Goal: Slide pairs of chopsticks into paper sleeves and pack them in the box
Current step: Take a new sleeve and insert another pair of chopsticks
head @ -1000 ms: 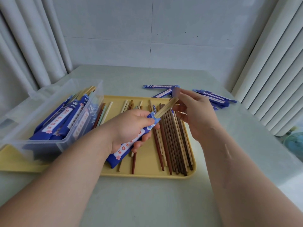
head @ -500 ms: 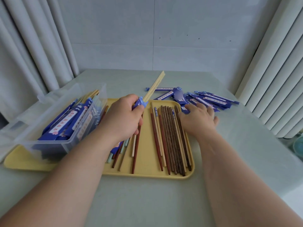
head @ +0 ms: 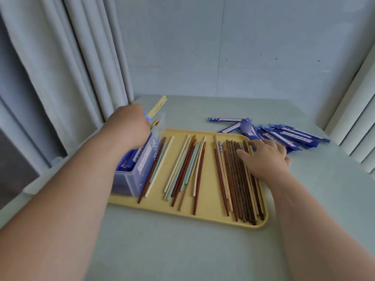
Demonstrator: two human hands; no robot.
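A: What is the left hand (head: 129,124) doing?

B: It is closed around a sleeved pair (head: 157,106) of pale chopsticks, over the far end of the clear box (head: 129,179). The bare tips stick up and away past the knuckles, and a bit of blue sleeve shows at the thumb side. The fingers themselves are turned away from the camera and blurred, so how tightly they curl I cannot tell.

A: And the box?

B: It stands on the left part of the yellow tray (head: 203,217), with blue sleeved pairs already lying inside.

A: The right hand (head: 265,159)?

B: Palm down, fingers (head: 243,154) spread a little and laid flat on the dark brown chopsticks (head: 237,179) at the tray's right side. It grips nothing; the fingertips only press on the sticks near their far ends, and the outer fingers reach over the tray's rim.

A: What else lies on the tray?

B: A loose bunch of chopsticks (head: 186,169) in the middle, cream, mint and reddish brown, and a few more against the box wall.

A: The empty sleeves?

B: A heap of blue sleeves (head: 284,134) lies on the table (head: 182,250) just beyond the tray's far right corner, close to the right hand.
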